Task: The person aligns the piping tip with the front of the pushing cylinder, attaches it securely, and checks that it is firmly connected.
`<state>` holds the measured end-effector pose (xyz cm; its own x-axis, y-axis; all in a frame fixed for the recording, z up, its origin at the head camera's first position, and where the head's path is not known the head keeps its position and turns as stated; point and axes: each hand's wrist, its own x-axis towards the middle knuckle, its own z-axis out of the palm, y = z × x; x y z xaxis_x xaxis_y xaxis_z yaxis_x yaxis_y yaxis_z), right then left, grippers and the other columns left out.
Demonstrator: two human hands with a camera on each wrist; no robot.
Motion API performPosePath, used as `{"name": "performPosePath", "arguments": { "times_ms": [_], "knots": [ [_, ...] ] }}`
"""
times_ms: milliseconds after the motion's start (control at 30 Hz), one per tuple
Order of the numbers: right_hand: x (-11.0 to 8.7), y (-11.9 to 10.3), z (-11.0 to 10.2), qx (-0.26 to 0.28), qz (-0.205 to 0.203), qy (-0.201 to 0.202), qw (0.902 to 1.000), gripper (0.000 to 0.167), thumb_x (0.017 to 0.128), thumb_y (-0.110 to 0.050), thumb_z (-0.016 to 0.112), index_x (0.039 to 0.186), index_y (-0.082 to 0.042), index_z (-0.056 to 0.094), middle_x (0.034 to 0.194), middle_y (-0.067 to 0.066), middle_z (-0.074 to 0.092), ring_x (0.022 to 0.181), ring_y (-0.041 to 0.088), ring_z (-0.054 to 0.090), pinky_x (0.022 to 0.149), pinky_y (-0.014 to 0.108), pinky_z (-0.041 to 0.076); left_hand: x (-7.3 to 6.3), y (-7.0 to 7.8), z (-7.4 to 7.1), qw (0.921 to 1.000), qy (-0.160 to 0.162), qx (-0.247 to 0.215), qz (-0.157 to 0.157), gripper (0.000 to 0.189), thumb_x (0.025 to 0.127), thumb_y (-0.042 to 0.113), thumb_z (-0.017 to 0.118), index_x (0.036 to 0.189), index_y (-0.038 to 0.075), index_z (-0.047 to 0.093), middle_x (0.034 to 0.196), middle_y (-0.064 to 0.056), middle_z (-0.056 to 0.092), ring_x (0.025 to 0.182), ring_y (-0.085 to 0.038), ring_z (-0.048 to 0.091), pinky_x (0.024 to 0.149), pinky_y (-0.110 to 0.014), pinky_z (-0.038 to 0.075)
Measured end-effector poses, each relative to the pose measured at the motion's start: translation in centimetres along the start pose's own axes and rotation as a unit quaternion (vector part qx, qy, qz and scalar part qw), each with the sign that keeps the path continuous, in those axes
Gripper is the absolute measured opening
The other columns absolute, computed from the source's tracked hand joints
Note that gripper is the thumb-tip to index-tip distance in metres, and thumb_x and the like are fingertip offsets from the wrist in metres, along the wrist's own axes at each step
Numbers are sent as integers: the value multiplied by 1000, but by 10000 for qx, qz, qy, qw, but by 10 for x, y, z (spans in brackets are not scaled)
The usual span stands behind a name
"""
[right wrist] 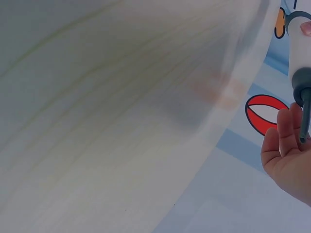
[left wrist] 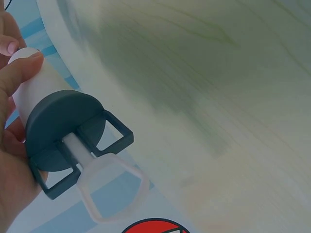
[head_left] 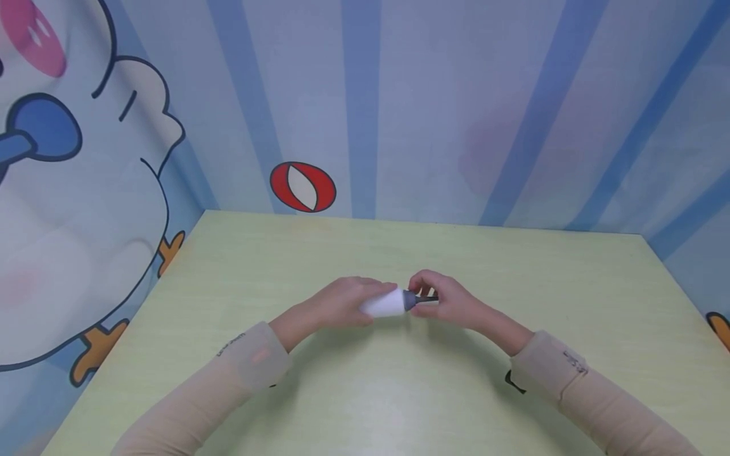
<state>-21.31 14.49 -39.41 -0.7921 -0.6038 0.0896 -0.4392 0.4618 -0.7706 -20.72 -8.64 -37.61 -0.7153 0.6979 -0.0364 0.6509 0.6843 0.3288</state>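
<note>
A large syringe with a white barrel (head_left: 383,304) is held level above the table. My left hand (head_left: 349,301) grips this barrel, with the thumb laid along it in the left wrist view. A dark grey flange (left wrist: 65,131) with two side loops and a white ring handle (left wrist: 112,189) marks its rear end. At its other end sit a dark grey collar (head_left: 409,300) and a thin nozzle (right wrist: 305,116). My right hand (head_left: 447,301) curls about that end, thumb and finger at the collar, the nozzle pointing toward the palm. In the right wrist view its thumb is hidden.
The pale yellow-green wooden table (head_left: 365,392) lies under both hands. Behind it stands a blue striped wall (head_left: 422,126) with a red and white ball printed on it. A printed cartoon figure (head_left: 74,253) covers the left side.
</note>
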Motion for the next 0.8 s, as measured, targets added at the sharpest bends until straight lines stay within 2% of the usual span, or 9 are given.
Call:
{"name": "performPosePath", "arguments": {
  "times_ms": [267, 433, 633, 800],
  "knots": [
    [-1, -1, -2, -54, 101, 19, 9999, 21, 84, -18, 60, 100, -6, 55, 86, 6, 59, 76, 15, 50, 64, 27, 42, 1, 1, -1, 9999, -45, -65, -68, 66, 74, 19, 71, 133, 21, 41, 126, 1, 53, 112, -16, 51, 90, -34, 44],
    [-2, -2, -3, -44, 286, -63, 9996, 27, 88, -23, 53, 107, -4, 52, 90, 10, 65, 77, 23, 58, 59, 26, 45, 0, 3, -1, 9999, -83, -97, -74, 66, 74, 19, 71, 133, 21, 41, 127, 0, 52, 113, -18, 50, 90, -35, 44],
    [-4, -3, -2, -39, 120, -65, 9999, 34, 80, -19, 64, 109, -4, 51, 100, 8, 60, 88, 19, 55, 74, 32, 46, 0, 3, -1, 10000, -39, -78, -20, 66, 74, 19, 71, 133, 20, 41, 125, -1, 53, 111, -18, 51, 89, -35, 44],
    [-5, -1, 0, -66, 4, -100, 9999, 28, 78, -14, 66, 102, -9, 52, 92, 3, 57, 81, 16, 51, 74, 32, 46, -1, 6, -1, 9999, -26, -125, 32, 66, 73, 18, 71, 132, 19, 42, 124, -2, 54, 110, -18, 52, 89, -35, 44]
  ]
}}
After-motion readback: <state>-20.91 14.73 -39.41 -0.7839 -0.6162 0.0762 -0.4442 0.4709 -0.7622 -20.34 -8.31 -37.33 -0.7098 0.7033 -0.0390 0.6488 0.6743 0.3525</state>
